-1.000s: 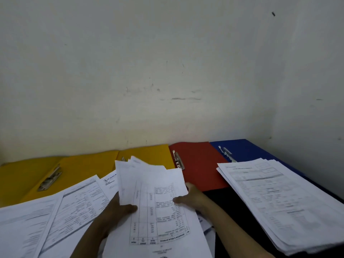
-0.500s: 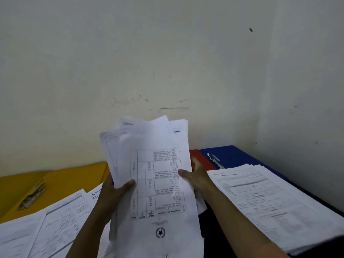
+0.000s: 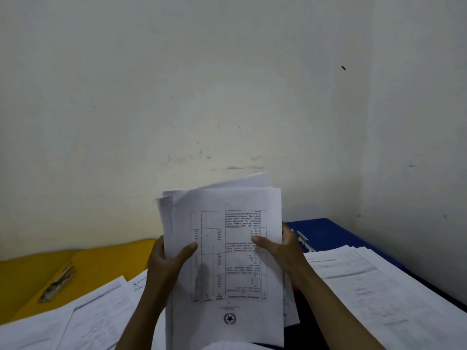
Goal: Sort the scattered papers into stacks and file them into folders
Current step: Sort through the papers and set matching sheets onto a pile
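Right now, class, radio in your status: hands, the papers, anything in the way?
Both hands, left and right, grip the paper bundle upright. Sheets uneven. Yellow folder and blue folder open. Nothing blocking.

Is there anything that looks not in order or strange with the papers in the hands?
Yes. The bundle of papers, gripped by the left hand and right hand, is uneven: the back sheets fan out at the top and left edges. The front sheet's print is upside down to the camera, its round seal at the bottom.
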